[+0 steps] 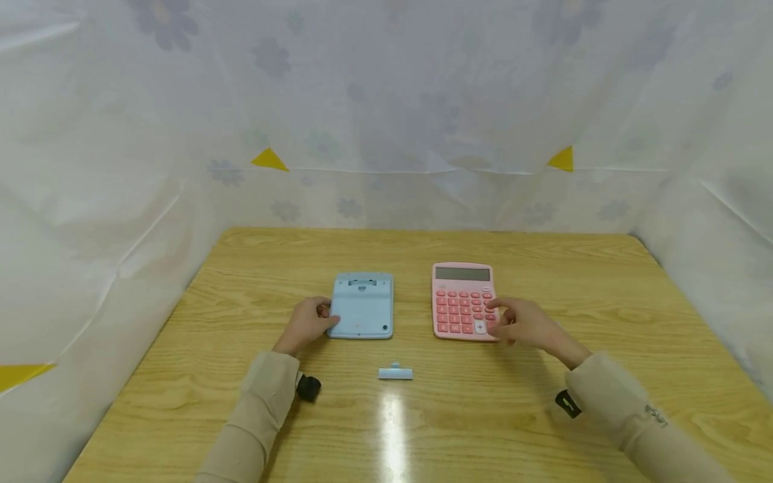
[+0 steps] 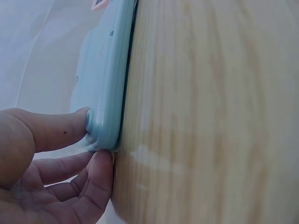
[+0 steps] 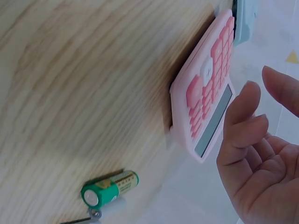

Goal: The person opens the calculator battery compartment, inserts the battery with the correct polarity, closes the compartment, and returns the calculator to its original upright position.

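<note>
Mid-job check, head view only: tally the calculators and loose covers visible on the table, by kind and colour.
Pink calculator: 1
Light-blue calculator, face down: 1
Light-blue battery cover, loose: 1
Total: 3

- The left wrist view's top edge is cropping the blue device (image 2: 105,77).
- The right wrist view is cropping the right hand (image 3: 264,163).
- Blur is obscuring the battery label (image 3: 126,182) (tiny print).
</note>
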`<state>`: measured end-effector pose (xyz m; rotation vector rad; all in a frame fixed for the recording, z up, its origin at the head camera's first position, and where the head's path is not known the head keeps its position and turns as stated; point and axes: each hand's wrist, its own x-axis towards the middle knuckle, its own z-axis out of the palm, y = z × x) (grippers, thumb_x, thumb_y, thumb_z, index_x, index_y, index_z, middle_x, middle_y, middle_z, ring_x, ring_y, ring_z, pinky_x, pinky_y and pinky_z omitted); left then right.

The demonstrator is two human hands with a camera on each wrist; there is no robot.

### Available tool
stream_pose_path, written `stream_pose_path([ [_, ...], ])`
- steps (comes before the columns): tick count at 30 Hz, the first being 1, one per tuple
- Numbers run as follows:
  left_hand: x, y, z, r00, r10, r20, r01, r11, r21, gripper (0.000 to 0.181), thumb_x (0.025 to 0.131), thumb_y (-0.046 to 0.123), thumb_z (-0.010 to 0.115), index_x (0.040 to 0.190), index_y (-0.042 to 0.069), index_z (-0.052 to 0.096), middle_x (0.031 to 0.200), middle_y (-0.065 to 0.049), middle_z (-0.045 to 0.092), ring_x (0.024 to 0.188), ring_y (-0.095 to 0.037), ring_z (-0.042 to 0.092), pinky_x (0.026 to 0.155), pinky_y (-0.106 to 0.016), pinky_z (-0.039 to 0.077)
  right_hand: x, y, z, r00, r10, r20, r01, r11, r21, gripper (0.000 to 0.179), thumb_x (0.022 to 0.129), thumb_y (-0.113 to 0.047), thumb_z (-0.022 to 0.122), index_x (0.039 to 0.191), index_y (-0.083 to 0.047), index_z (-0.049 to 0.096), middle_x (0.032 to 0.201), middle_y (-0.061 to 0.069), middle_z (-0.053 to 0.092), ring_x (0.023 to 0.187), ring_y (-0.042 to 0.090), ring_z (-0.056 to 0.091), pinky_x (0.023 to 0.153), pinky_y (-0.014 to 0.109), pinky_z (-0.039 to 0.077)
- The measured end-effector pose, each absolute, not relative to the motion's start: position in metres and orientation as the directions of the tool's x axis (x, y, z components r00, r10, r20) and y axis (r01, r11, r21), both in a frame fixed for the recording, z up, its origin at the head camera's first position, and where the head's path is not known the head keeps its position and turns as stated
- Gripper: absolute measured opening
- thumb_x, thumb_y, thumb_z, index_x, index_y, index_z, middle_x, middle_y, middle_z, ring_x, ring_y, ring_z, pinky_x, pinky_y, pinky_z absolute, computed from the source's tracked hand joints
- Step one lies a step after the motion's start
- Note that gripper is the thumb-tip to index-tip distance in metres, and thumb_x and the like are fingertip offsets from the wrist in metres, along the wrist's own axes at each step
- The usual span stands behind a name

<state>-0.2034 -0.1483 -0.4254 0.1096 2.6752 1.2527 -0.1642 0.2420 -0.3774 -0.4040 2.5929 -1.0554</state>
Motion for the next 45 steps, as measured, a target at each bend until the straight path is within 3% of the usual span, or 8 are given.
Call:
stream_pose_path([
  [12,-0.203,-0.149,-0.425,-0.979,0.147,-0.14,-0.015,0.636,0.772,0.041,0.084,0.007,0.064,0.118,-0.012,0.051,0.081,-0.011,0.054,0.067,-0.018,0.045,0.058,-0.028,0.039,-0.163,0.259,-0.376,-0.932,-0.317,-0.177,-0.119,0.726,-0.677,0.052,0.082,-0.01,0.065,0.124,0.011,0.043,0.068,0.008,0.057,0.056,0.024,0.055,0.049,0.032,0.044],
  [20,-0.203,-0.149,-0.427,-0.978,0.138,-0.154,-0.033,0.629,0.776,0.042,0.084,0.007,0.063,0.119,-0.011,0.051,0.081,-0.011,0.053,0.067,-0.018,0.045,0.058,-0.027,0.039,-0.166,0.278,-0.379,-0.94,-0.305,-0.152,-0.176,0.817,-0.549,0.051,0.082,-0.013,0.066,0.12,0.014,0.045,0.07,0.004,0.055,0.054,0.018,0.05,0.051,0.032,0.041],
  [27,-0.207,-0.149,-0.429,-0.979,0.125,-0.161,-0.046,0.634,0.772,0.043,0.084,0.008,0.064,0.12,-0.01,0.051,0.084,-0.011,0.054,0.07,-0.018,0.046,0.059,-0.027,0.04,-0.172,0.289,-0.384,-0.944,-0.252,-0.214,-0.122,0.868,-0.482,0.051,0.08,-0.014,0.067,0.118,0.013,0.048,0.073,0.004,0.053,0.06,0.016,0.046,0.055,0.032,0.04],
  [34,-0.207,-0.15,-0.43,-0.979,0.14,-0.15,-0.028,0.632,0.774,0.042,0.084,0.008,0.064,0.119,-0.01,0.052,0.082,-0.011,0.054,0.069,-0.018,0.046,0.059,-0.027,0.04,-0.173,0.293,-0.384,-0.942,-0.208,-0.263,-0.078,0.898,-0.432,0.048,0.079,-0.017,0.068,0.111,0.015,0.051,0.081,0.013,0.057,0.065,0.019,0.051,0.056,0.036,0.044],
  [38,-0.208,-0.15,-0.431,-0.977,0.149,-0.154,-0.026,0.631,0.776,0.042,0.084,0.009,0.064,0.119,-0.01,0.051,0.081,-0.01,0.054,0.068,-0.018,0.046,0.058,-0.027,0.039,-0.173,0.295,-0.386,-0.939,-0.171,-0.297,-0.039,0.914,-0.403,0.041,0.078,-0.015,0.068,0.103,0.015,0.056,0.082,0.016,0.061,0.057,0.019,0.055,0.051,0.035,0.046],
  [45,-0.209,-0.151,-0.431,-0.977,0.149,-0.15,-0.024,0.628,0.778,0.041,0.084,0.009,0.064,0.118,-0.01,0.052,0.081,-0.01,0.054,0.068,-0.018,0.046,0.059,-0.027,0.04,-0.172,0.297,-0.389,-0.936,-0.18,-0.303,-0.035,0.903,-0.427,0.027,0.079,-0.012,0.067,0.091,0.011,0.06,0.07,0.007,0.06,0.047,0.017,0.052,0.044,0.033,0.046],
])
